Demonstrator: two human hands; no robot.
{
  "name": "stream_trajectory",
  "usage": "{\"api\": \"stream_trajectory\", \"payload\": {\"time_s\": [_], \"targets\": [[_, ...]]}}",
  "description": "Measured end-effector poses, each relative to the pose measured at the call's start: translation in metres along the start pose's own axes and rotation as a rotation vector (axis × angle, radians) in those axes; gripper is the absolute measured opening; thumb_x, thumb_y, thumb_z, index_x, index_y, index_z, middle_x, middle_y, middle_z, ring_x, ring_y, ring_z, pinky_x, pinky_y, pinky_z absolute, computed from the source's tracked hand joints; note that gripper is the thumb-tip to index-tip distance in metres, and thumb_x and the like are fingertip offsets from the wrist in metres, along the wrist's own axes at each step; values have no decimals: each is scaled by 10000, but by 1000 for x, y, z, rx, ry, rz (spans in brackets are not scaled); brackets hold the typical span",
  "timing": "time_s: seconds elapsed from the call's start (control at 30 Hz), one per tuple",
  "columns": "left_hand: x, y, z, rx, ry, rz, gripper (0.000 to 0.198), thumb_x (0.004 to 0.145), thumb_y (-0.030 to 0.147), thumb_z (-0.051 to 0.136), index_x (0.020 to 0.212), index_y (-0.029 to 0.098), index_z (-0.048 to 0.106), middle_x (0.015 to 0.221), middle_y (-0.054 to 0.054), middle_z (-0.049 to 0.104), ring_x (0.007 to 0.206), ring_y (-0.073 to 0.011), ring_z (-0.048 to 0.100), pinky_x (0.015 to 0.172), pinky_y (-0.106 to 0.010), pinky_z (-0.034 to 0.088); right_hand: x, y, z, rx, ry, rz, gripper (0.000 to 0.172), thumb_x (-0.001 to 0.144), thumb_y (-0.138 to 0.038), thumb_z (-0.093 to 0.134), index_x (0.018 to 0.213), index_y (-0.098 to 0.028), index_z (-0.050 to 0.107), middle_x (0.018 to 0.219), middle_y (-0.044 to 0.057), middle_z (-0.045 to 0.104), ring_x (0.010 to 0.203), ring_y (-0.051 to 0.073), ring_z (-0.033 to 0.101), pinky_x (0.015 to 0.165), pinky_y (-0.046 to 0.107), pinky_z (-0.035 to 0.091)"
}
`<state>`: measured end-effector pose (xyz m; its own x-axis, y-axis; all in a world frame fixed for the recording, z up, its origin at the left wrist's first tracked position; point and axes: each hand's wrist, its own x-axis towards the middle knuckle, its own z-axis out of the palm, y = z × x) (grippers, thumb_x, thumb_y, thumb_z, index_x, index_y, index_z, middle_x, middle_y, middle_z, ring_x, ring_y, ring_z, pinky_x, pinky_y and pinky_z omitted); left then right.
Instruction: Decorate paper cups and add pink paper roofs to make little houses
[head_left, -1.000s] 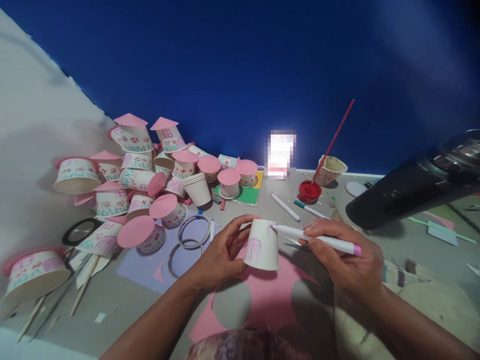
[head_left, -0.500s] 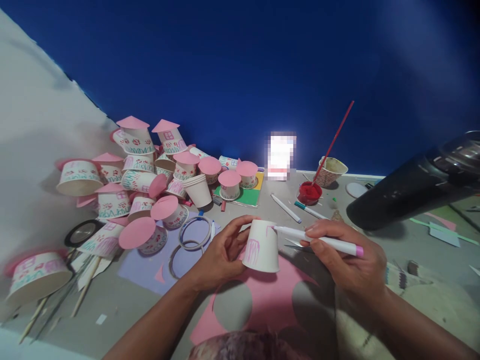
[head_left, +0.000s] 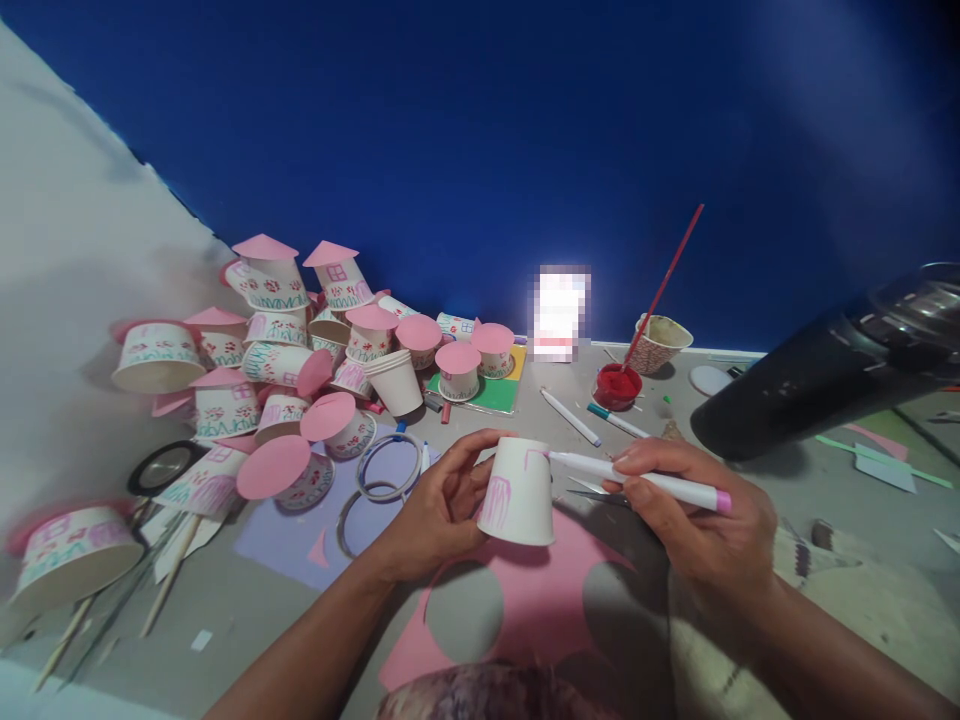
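Note:
A white paper cup (head_left: pixel 525 500), its wide rim downward, is gripped from the left by my left hand (head_left: pixel 444 500). The cup bears a scribbled pink-purple door shape and a thin pink corner line near its top. My right hand (head_left: pixel 694 510) holds a white felt-tip marker (head_left: pixel 660 483) with a pink end, its tip at that line on the cup's upper right. Under the cup lies pink paper (head_left: pixel 541 590) with round cut-outs. A dark pointed blade, perhaps of scissors (head_left: pixel 589 492), shows partly behind the marker.
Decorated cups with pink paper roofs (head_left: pixel 262 248) crowd the left, beside stacked plain cups (head_left: pixel 395 380) and tape rings (head_left: pixel 390 467) on purple paper. Further back stand a red paint pot (head_left: pixel 618 388) with a stick, a patterned cup (head_left: pixel 664 343) and a large black bottle (head_left: pixel 810 375).
The cup has shifted slightly left in my left hand. The marker tip stays at its upper right, and the pink corner line looks nearly the same.

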<state>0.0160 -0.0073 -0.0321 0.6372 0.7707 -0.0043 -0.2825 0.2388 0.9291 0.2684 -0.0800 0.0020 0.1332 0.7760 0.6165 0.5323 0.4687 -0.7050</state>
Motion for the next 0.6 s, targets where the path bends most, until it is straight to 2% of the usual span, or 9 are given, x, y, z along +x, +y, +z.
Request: {"api": "stream_trajectory", "payload": {"time_s": [0.2,0.43,0.6], "targets": [[1,0,-1,-2,-4,21,687,767,159,902,1372,250,589,1374,-180,693,1289,-283,685,987,-303,556,0,0,0,14,1,16,112,920,-165,715,955,-267,742,849,-12,787,757,144,758,698,197,594],[-1,-7,-7,37,16,24,736,723,164,930,1383,255,616,1481,-178,623,1279,-292,680,986,-307,549,-2,-1,0,1,1,16,105,928,-174,716,959,-272,741,849,-18,785,735,137,753,676,193,582],[-2,-7,-7,46,21,21,745,720,167,931,1390,248,616,1460,-183,635,1227,-286,703,996,-322,544,-3,0,-1,-8,-3,16,86,927,-188,715,957,-260,750,854,6,793,737,167,763,660,227,591]]}}
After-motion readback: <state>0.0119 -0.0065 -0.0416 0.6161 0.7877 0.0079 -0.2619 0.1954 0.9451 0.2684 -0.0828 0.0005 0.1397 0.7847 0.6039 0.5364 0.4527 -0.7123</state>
